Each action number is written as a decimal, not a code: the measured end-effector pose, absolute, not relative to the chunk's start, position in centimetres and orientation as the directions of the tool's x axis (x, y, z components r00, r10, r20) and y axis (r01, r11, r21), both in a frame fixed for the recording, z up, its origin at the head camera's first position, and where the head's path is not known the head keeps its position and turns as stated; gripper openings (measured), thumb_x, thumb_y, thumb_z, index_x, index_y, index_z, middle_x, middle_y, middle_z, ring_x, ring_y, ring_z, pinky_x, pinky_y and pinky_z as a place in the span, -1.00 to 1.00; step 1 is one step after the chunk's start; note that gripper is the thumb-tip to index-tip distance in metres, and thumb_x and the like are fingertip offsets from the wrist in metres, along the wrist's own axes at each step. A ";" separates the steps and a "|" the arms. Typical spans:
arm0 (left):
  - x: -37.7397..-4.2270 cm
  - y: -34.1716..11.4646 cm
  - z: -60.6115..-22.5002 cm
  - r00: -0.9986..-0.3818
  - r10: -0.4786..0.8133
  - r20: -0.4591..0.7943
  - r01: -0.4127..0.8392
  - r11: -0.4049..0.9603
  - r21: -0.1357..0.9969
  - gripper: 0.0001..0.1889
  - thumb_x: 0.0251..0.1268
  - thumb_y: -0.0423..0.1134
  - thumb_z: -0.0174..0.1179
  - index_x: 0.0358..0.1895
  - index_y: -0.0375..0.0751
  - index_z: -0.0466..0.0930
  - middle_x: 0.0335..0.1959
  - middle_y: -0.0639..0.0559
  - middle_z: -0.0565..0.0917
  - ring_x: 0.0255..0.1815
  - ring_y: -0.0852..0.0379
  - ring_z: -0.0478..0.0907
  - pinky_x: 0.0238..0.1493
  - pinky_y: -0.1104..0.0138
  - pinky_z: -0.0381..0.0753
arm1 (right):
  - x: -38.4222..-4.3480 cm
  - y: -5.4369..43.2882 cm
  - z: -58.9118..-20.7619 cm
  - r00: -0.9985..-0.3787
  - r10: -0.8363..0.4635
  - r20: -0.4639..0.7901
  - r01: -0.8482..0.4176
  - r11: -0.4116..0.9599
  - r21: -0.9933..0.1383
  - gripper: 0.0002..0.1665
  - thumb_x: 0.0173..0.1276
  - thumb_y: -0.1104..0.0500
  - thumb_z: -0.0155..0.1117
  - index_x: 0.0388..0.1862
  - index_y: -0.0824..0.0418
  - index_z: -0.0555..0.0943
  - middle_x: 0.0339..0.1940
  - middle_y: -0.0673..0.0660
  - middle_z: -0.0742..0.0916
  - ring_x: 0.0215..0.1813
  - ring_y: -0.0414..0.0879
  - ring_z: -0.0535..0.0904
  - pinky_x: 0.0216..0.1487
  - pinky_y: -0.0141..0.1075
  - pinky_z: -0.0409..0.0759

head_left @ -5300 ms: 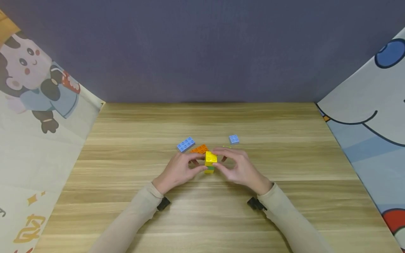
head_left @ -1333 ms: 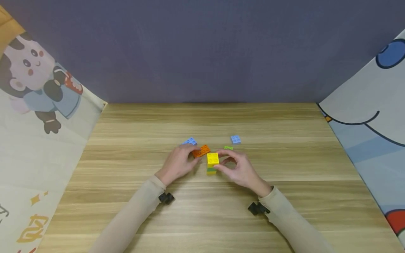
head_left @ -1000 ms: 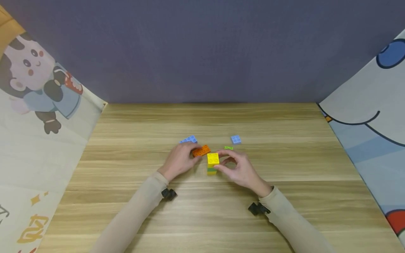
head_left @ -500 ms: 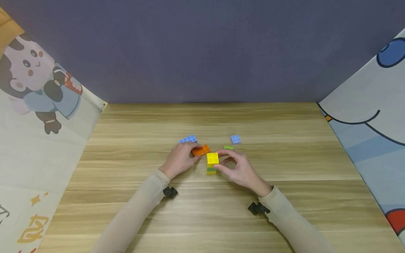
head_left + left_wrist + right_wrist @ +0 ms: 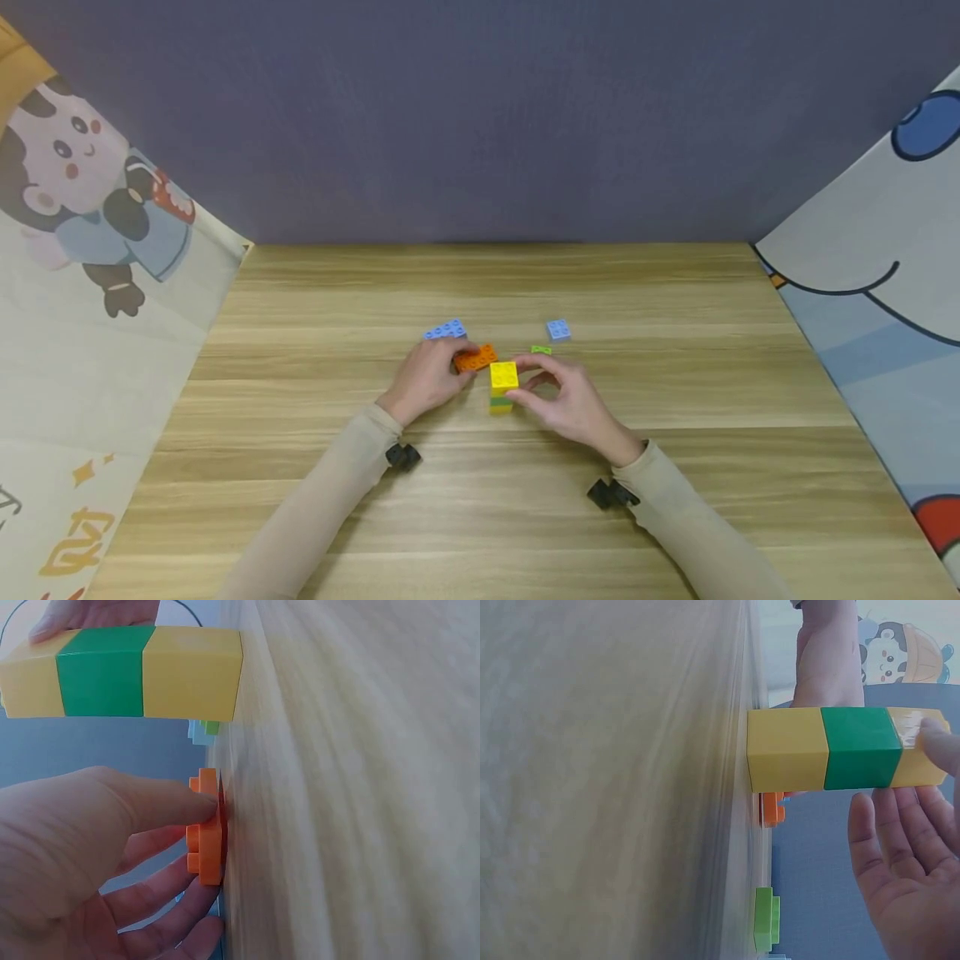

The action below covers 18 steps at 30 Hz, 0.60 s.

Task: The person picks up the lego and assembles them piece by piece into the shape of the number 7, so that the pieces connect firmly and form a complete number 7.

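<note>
A three-block tower, yellow, green and yellow, stands upright on the table; its studded yellow top block (image 5: 504, 376) and green middle block (image 5: 105, 671) show well. My right hand (image 5: 572, 406) pinches the top yellow block between thumb and fingertips, from the right side. Left of the tower, my left hand (image 5: 429, 379) grips a flat orange building brick (image 5: 477, 358). In the left wrist view its thumb presses one side of that orange brick, with the fingers around the far side. Part of a long blue brick (image 5: 447, 329) shows behind the left hand, its near portion hidden.
A small square light-blue brick (image 5: 558, 330) lies behind the right hand. Close to that hand's fingers is a light-green brick (image 5: 763, 919), mostly hidden in the head view. A dark wall panel (image 5: 495, 125) borders the back of the wooden table (image 5: 495, 517).
My left hand has left the tower and taken hold of the orange brick. The long blue brick has shifted slightly backward. My right hand has stayed at the tower's top.
</note>
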State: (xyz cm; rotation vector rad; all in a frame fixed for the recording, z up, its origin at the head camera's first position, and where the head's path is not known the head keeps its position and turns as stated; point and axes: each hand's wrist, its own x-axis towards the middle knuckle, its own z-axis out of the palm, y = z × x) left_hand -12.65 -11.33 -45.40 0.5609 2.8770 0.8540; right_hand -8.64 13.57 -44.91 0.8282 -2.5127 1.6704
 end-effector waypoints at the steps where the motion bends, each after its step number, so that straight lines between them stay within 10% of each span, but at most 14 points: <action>1: -12.6 -11.3 -45.4 -0.929 0.369 0.019 0.320 0.777 0.542 -0.61 0.34 -0.23 0.48 0.21 -0.14 0.76 0.20 -0.11 0.79 0.20 -0.11 0.73 0.29 -0.02 0.69 | -8.6 13.6 -44.9 -0.859 -0.419 0.293 -0.432 0.290 -0.854 -0.54 0.34 0.33 0.56 0.20 0.35 0.68 0.13 0.28 0.80 -0.03 0.12 0.78 -0.01 -0.25 0.81; 18: -12.1 -12.0 -44.9 -0.932 0.363 -0.016 0.269 0.718 0.642 -0.60 0.40 -0.18 0.41 0.27 -0.09 0.73 0.26 -0.05 0.76 0.21 -0.04 0.72 0.26 0.00 0.70 | -8.6 13.7 -44.8 -0.865 -0.418 0.278 -0.418 0.295 -0.859 -0.51 0.33 0.34 0.57 0.22 0.35 0.68 0.12 0.28 0.80 -0.01 0.11 0.78 -0.02 -0.24 0.81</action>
